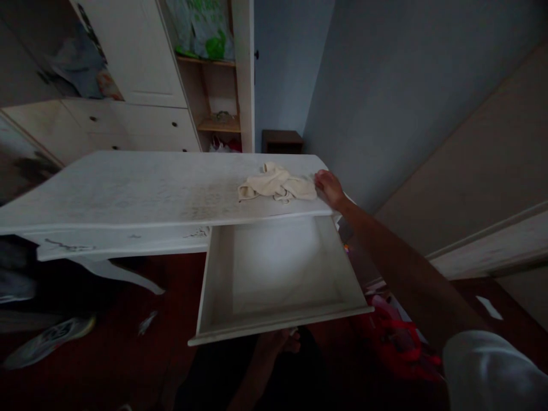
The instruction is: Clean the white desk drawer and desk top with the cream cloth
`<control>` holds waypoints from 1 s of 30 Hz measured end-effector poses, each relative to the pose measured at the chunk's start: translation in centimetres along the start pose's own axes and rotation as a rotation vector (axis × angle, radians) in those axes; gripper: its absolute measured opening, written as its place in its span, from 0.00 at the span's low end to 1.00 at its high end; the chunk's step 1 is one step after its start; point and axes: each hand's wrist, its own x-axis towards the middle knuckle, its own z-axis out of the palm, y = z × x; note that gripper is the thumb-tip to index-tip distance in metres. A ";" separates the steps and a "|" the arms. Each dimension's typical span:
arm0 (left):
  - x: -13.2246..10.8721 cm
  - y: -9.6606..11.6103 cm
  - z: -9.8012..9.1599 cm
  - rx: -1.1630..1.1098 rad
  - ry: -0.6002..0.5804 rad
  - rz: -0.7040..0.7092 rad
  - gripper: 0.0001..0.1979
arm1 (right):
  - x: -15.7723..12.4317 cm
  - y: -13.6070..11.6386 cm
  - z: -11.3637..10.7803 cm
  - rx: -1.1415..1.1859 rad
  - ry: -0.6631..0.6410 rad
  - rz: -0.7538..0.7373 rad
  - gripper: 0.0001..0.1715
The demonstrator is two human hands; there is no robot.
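A pulled-out white drawer projects from the white table; nothing shows inside it. On the tabletop lies a crumpled cream cloth. My right hand rests at the right end of that cloth, fingers bent and closed on its edge. Below the drawer's front edge is my left hand, dim and partly hidden, with curled fingers. Something small and pale shows by its fingertips, too dark to name. Grey smudges mark the tabletop left of the cloth.
A white wardrobe with open shelves stands behind the table. A small brown cabinet sits in the corner. A red bag lies on the floor at right, and a shoe at left. The grey wall runs close along the right.
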 end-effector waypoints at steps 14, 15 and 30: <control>0.4 5.3 2.8 0.092 0.014 -0.019 0.34 | -0.6 0.8 0.3 0.147 0.021 0.016 0.24; 0.6 5.8 2.9 0.094 0.021 -0.019 0.34 | -0.6 0.7 0.3 0.140 0.014 0.016 0.23; 6.6 11.6 4.0 0.026 0.006 0.052 0.28 | -0.7 0.7 0.5 0.149 0.000 -0.005 0.17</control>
